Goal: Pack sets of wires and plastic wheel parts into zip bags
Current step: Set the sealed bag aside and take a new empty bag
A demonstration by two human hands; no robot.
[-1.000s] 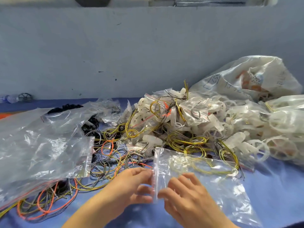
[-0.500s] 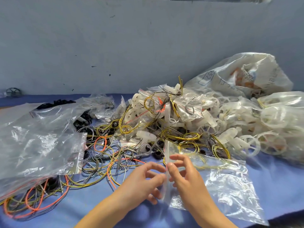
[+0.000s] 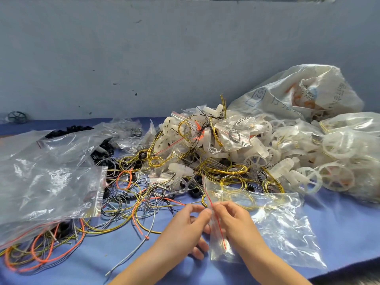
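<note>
Both pinching: left hand [image 3: 185,228] and right hand [image 3: 233,222] grip zip bag [image 3: 277,221] mouth between them; bag spreads rightward.

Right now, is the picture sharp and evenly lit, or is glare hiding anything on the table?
Head view: even light, with a soft shadow on the table under the left hand and right hand; white glare streaks the clear bags at left and the zip bag that both hands pinch, veiling the contents; the bottom right corner is a dark blur.
</note>
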